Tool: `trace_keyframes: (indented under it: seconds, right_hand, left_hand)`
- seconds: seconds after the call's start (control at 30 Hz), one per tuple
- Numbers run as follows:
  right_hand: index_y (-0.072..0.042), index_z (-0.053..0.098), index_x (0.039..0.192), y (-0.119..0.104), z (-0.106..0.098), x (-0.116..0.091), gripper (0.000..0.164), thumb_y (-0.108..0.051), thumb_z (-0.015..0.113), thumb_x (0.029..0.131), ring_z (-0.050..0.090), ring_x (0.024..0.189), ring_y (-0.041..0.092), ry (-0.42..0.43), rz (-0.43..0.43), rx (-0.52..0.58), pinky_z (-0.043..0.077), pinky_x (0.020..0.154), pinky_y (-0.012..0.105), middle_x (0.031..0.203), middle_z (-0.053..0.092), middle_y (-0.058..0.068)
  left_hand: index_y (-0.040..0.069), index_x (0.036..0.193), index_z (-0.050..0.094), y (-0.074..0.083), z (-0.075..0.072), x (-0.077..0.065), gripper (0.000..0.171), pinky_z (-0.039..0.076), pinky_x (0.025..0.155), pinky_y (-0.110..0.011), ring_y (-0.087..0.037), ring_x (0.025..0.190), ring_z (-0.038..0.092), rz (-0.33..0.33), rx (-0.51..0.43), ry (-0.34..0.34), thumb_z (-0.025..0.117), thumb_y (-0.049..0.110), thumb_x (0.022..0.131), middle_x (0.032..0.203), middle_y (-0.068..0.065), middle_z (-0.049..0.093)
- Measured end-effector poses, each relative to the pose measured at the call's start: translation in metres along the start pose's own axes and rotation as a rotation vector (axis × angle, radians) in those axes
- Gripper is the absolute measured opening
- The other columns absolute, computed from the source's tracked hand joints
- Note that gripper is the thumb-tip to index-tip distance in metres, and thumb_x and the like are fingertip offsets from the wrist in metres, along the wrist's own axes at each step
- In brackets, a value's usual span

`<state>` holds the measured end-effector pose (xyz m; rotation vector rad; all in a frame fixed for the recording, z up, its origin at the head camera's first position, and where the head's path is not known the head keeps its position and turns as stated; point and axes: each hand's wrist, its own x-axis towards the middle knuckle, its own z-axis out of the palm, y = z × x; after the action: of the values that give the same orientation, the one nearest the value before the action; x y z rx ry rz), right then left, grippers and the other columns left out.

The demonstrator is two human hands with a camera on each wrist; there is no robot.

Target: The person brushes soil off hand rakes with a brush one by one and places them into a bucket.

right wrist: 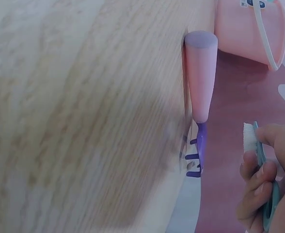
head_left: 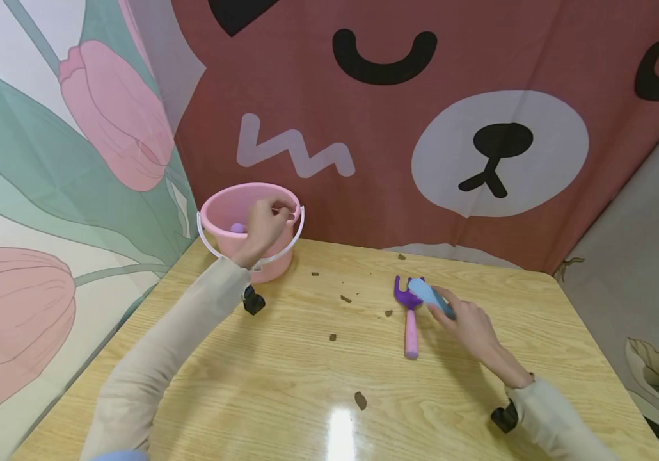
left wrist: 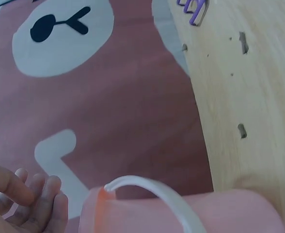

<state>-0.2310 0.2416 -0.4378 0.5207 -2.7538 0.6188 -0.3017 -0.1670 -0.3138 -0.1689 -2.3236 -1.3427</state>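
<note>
My left hand is over the mouth of a pink bucket, its fingers loosely bent. In the left wrist view the fingers show nothing between them, beside the bucket's rim. A small purple ball-like end shows inside the bucket. On the right, my right hand grips a light blue brush; white bristles show in the right wrist view. Just left of that hand, a purple hand fork with a pink handle lies on the table, its tines partly overlapped by the brush.
Several brown crumbs are scattered over the wooden table. The bucket's white handle hangs down its front. Behind the table hangs a cloth with a bear face, and a tulip-printed cloth is at the left.
</note>
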Motion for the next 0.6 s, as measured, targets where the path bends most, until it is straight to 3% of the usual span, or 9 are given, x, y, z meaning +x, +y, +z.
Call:
trace_keyframes:
  seconds: [0.17,0.37,0.6]
  right_hand:
    - [-0.004,0.054,0.138,0.003,-0.003,0.001,0.048,-0.032,0.062,0.099,0.023,0.044,0.005,0.032,-0.004,-0.015,0.022,0.039,0.023,0.054,0.031,-0.006]
    - [-0.003,0.053,0.138,0.008,-0.007,0.002,0.048,-0.031,0.061,0.100,0.022,0.042,0.004,0.041,-0.002,-0.008,0.022,0.038,0.022,0.052,0.031,-0.006]
    - [-0.002,0.052,0.139,0.015,-0.008,0.003,0.050,-0.031,0.061,0.100,0.024,0.041,0.006,0.036,0.022,0.000,0.021,0.037,0.022,0.051,0.033,-0.006]
  left_hand:
    - [-0.006,0.098,0.072,0.001,0.012,-0.011,0.023,0.047,0.065,-0.019,-0.030,0.087,0.070,0.035,-0.038,-0.038,0.050,-0.007,0.091,0.094,-0.018,0.072]
    - [-0.005,0.099,0.069,-0.004,0.031,-0.027,0.020,0.052,0.072,-0.026,-0.027,0.087,0.068,0.006,-0.125,-0.140,0.050,-0.006,0.094,0.096,-0.017,0.069]
    - [-0.003,0.096,0.069,-0.012,0.052,-0.043,0.020,0.053,0.068,-0.027,-0.030,0.086,0.069,0.011,-0.103,-0.198,0.050,-0.008,0.092,0.096,-0.021,0.069]
